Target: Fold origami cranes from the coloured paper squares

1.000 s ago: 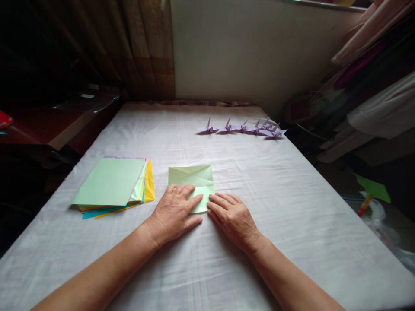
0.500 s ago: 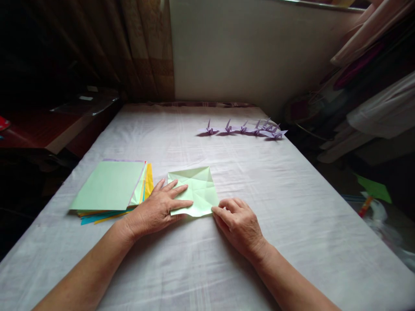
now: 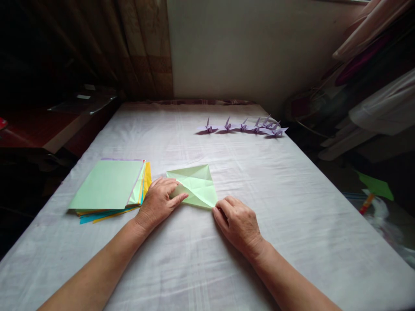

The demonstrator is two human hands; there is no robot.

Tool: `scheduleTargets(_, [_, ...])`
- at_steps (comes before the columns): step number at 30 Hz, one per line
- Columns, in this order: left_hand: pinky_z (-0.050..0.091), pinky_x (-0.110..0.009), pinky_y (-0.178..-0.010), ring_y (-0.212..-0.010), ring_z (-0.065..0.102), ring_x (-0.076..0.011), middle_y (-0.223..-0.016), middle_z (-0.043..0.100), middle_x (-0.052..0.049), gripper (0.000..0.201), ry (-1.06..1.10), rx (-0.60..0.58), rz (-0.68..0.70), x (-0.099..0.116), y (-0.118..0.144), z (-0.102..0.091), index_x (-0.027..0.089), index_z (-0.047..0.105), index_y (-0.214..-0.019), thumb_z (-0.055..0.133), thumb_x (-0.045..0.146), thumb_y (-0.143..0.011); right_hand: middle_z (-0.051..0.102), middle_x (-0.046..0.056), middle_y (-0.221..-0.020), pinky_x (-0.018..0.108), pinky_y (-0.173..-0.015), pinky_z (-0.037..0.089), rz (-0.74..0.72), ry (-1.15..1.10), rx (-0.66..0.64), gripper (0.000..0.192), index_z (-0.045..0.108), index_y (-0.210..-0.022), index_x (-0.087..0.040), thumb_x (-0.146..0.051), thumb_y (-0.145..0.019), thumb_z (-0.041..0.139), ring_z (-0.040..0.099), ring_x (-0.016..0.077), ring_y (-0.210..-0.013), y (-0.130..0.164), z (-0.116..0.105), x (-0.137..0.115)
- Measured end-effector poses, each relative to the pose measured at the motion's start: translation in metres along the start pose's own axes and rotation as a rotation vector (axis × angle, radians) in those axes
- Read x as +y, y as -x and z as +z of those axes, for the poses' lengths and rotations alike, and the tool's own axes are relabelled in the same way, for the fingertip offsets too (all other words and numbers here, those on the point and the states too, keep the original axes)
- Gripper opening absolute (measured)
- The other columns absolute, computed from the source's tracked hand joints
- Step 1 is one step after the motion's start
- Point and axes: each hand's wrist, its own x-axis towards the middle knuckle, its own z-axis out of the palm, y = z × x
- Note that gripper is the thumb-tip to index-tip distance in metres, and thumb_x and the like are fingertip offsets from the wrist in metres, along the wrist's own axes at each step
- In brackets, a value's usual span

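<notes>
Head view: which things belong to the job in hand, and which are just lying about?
In the job:
creased pale green sheet
left hand, at its left
right hand, at its near right corner

Just lying about:
stack of coloured paper, possibly supply
purple paper cranes, farther back
clear plastic packet, far left

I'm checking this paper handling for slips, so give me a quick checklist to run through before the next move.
1. Light-green creased paper sheet on the white cloth: ok.
2. Left hand on the sheet's left side: ok.
3. Right hand at its near right corner: ok.
4. Sheet smooth: not ok, creases cross it.
5. Left hand clear of the multicoloured paper stack: cannot tell, they overlap in view.
6. Purple folded-paper cranes away from both hands: ok.
</notes>
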Motion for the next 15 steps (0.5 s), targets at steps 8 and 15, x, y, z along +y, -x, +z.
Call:
scheduleTargets(8, [0.051, -0.044, -0.086, -0.091, 0.062, -0.0281, -0.090, 0.069, -0.009, 0.028, -0.224, 0.096, -0.028, 0.004, -0.003, 0.008, 0.018, 0.063, -0.081, 0.062, 0.045, -0.088, 0.060, 0.002, -0.072, 0.028, -0.063, 0.031, 0.033, 0.076, -0.034, 0.027, 0.059, -0.072, -0.020, -0.032, -0.094, 0.052, 0.054, 0.0156, -0.068, -0.002, 0.003, -0.001])
scheduleTargets(15, [0.040, -0.051, -0.107, -0.123, 0.054, -0.0294, -0.129, 0.062, -0.011, 0.023, -0.389, 0.330, 0.301, 0.028, 0.010, 0.006, 0.020, 0.063, -0.114, 0.059, 0.026, -0.093, 0.061, 0.002, -0.074, 0.028, -0.064, 0.029, 0.073, 0.098, -0.097, 0.024, 0.059, -0.073, -0.020, -0.031, -0.093, 0.055, 0.055, 0.0152, -0.069, -0.006, 0.002, -0.002])
